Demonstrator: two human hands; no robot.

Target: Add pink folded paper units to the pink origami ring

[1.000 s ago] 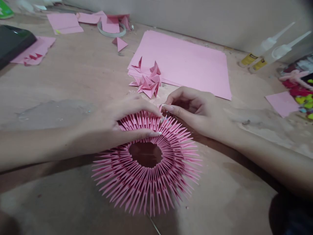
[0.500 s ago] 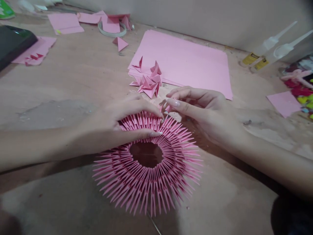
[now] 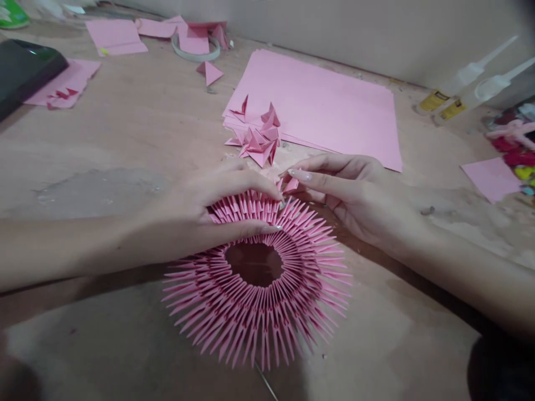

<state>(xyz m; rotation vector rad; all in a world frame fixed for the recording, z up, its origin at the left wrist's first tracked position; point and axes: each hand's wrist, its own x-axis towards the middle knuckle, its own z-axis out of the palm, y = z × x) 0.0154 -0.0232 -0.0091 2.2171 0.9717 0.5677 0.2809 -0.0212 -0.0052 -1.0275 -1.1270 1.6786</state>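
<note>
A round ring of many folded pink paper pieces (image 3: 267, 312) lies on the table, with a dark round opening in its middle. My left hand (image 3: 234, 200) grips the ring's far side, thumb on top near the opening and fingers over the outer edge. Between the thumb and fingers of my right hand (image 3: 343, 184) is a small folded pink piece (image 3: 291, 185), held just beyond the ring's far edge, close to my left fingertips. A small pile of folded pink pieces (image 3: 257, 142) sits behind the hands.
Flat pink sheets (image 3: 326, 106) lie at the back, partly under the pile. A tape roll (image 3: 195, 54) and paper scraps are at the back left, near a dark object (image 3: 29, 72). Two yellow-labelled bottles (image 3: 434, 101) stand back right, beside a pink square (image 3: 492, 178).
My right hand has turned slightly, and the small piece in its fingers shows more. My left hand keeps its grip on the ring. The whole view has shifted slightly.
</note>
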